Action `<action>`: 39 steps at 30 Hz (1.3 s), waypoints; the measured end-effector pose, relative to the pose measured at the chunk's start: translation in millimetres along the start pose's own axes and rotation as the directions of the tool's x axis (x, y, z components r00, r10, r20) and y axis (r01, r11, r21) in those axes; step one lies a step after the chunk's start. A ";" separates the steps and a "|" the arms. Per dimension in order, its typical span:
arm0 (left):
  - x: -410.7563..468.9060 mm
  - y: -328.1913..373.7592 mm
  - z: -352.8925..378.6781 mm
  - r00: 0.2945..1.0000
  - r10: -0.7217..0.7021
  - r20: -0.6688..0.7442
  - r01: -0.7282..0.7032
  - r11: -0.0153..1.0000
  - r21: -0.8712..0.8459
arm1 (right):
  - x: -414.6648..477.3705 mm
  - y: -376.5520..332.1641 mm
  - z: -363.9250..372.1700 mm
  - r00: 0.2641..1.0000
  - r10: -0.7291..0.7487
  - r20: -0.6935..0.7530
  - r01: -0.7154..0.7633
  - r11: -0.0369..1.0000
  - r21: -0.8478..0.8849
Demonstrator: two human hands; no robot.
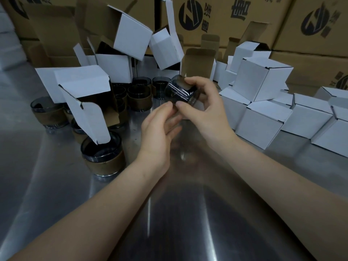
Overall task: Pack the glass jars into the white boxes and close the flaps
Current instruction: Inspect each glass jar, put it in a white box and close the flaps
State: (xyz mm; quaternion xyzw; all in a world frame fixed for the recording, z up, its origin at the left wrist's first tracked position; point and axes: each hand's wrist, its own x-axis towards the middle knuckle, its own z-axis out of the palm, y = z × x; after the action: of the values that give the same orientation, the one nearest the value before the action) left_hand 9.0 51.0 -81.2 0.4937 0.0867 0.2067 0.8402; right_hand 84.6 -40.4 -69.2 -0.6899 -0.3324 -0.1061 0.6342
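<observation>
My right hand (205,110) grips a dark glass jar (180,90), tilted on its side above the steel table, thumb under it and fingers over its top. My left hand (160,129) sits just below and to the left, fingers relaxed and nearly straight, fingertips close to the jar's lower edge. Several more dark jars with brown sleeves (140,96) stand in a cluster behind and to the left. An open white box (84,91) lies among them on the left, its flap hanging over a near jar (102,155).
Closed white boxes (263,80) are stacked at the right. Open white boxes (131,32) are piled at the back left. Large brown cartons (216,17) line the rear. The steel table (178,213) stretches toward me.
</observation>
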 end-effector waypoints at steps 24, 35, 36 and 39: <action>10.8 2.2 -8.3 0.995 -0.096 0.036 0.102 0.968 -0.229 | 2.4 -0.8 5.3 0.893 0.342 0.292 -0.435 0.821 0.369; 16.7 3.6 -13.6 0.996 -0.085 -0.019 0.081 0.984 -0.158 | 0.9 0.5 0.4 0.866 0.364 0.342 -0.493 0.735 0.465; 16.8 3.5 -13.8 0.996 -0.078 -0.035 0.072 0.986 -0.148 | 0.4 1.3 0.4 0.880 0.370 0.298 -0.470 0.768 0.435; 15.5 2.7 -12.6 0.994 -0.054 -0.091 0.045 0.994 -0.098 | 0.9 2.3 0.2 0.917 0.357 0.178 -0.396 0.870 0.293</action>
State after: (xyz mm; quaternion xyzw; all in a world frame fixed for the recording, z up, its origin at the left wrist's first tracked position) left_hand 17.9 68.9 -84.2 0.4404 0.1279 0.2126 0.8628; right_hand 86.6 -39.9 -70.5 -0.6331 -0.2414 0.1167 0.7262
